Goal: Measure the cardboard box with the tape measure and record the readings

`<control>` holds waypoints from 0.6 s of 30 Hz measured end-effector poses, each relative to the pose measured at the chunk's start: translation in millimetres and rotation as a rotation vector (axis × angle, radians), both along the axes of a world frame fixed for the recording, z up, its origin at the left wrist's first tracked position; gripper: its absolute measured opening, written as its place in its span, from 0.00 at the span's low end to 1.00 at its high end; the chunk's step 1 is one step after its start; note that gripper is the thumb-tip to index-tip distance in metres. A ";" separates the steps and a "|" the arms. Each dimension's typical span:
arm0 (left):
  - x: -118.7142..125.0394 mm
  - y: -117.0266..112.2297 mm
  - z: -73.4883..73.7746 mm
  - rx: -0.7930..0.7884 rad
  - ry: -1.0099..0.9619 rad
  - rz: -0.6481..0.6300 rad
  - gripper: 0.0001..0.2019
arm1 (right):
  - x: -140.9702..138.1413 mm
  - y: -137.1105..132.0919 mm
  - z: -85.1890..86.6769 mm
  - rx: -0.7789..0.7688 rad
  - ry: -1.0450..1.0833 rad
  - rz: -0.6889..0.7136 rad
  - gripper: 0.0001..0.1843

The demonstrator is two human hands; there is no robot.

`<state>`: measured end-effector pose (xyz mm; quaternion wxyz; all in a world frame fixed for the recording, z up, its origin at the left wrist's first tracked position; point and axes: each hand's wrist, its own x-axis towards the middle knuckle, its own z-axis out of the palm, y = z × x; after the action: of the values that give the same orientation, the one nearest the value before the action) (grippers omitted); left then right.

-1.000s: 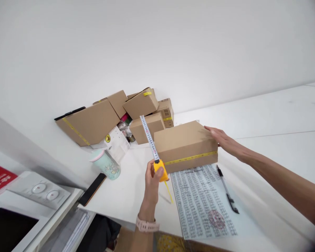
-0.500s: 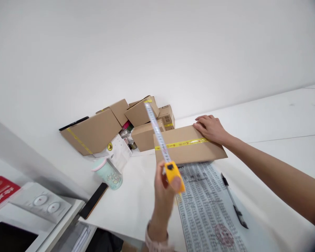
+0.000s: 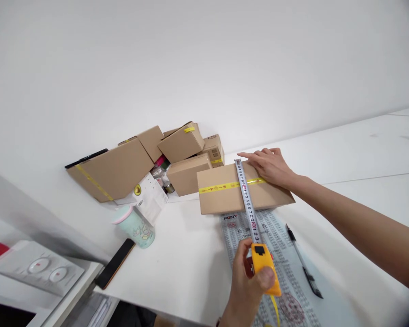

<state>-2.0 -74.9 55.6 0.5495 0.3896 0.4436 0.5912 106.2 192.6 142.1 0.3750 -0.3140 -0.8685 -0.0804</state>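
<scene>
My left hand (image 3: 243, 284) grips a yellow tape measure (image 3: 267, 270) in front of the box, thumb on its top. The drawn-out blade (image 3: 247, 200) runs away from me across the cardboard box (image 3: 218, 202), over its yellow tape strip, its metal end near the far edge. Resting on the box's upper right is my right hand (image 3: 272, 168), index finger stretched towards the blade's end, the other fingers bent and partly hidden. Under the tape measure lies a printed report sheet (image 3: 238, 247), in part beneath the box. A black pen (image 3: 301, 259) is on the sheet's right side.
Several cardboard boxes (image 3: 114, 170) are piled against the wall at left. A mint cup (image 3: 136, 227) with a pink rim, a white avocado-printed packet (image 3: 152, 200) and a dark flat object (image 3: 116, 263) stand or lie near the table's left edge. A white boxed item (image 3: 37, 268) is lower left.
My left hand has moved right and down, bringing the raised blade onto the box top. My right index finger has stretched out towards the blade's end.
</scene>
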 end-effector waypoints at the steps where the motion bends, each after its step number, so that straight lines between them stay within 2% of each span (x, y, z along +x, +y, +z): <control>1: 0.6 -0.2 -2.6 0.006 -0.004 -0.002 0.32 | 0.2 0.4 0.1 0.014 -0.017 0.004 0.26; 5: 3.2 -0.5 -14.6 0.009 0.009 -0.006 0.32 | 0.7 1.8 0.4 0.031 -0.060 0.025 0.27; 9: 5.4 -0.9 -22.9 -0.016 0.004 -0.028 0.37 | 1.4 3.2 -1.2 0.024 -0.053 0.041 0.28; 12: 6.9 -2.2 -23.8 -0.022 -0.015 -0.040 0.39 | 1.5 4.2 -2.9 0.033 -0.044 0.043 0.28; 18: 7.8 -3.2 -20.5 -0.045 -0.051 -0.017 0.35 | 1.3 2.7 -2.9 0.040 -0.042 0.044 0.28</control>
<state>5.8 -78.2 35.1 0.5744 0.3658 0.4393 0.5858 107.5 195.3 139.1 0.3644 -0.2855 -0.8812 -0.0961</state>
